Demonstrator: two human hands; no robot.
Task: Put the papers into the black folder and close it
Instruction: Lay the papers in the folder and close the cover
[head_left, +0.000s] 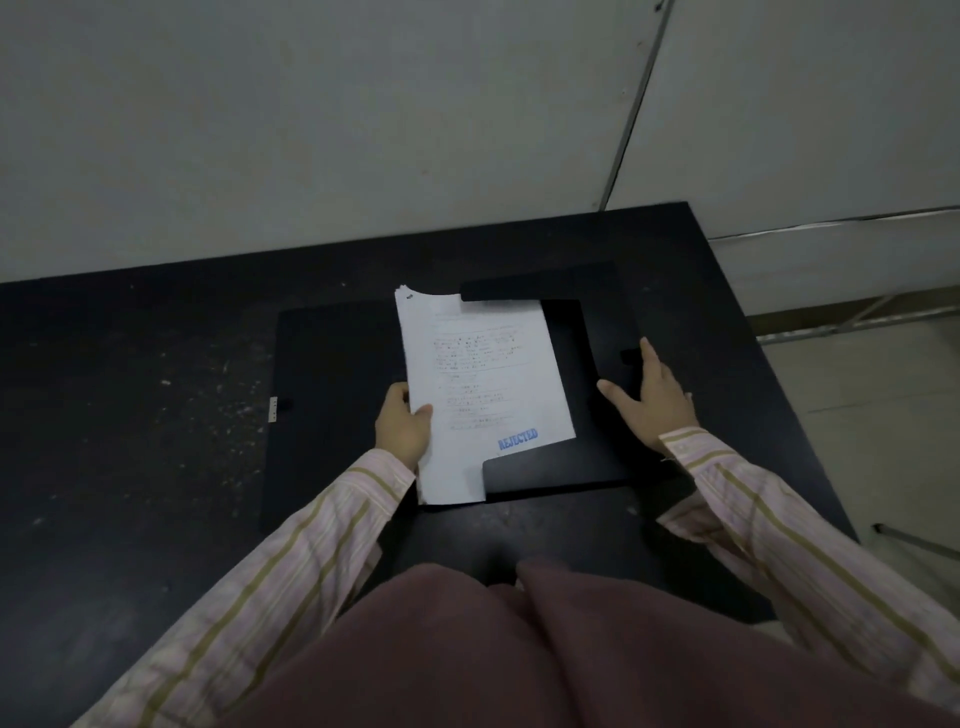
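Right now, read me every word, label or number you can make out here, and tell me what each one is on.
"REJECTED": blue stamp near the lower right corner of the top sheet of the papers.
Lines of print or writing above the stamp on that sheet: too small and blurred to read.
Small white tag at the left edge of the folder: marks on it are too small to read.

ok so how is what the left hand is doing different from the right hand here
The left hand grips the left edge of the papers, thumb on top; the right hand holds nothing. The left hand's fingers are curled around the stack, while the right hand lies open with fingers spread on the side flap of the black folder. Both wear striped sleeves and work at the open folder.
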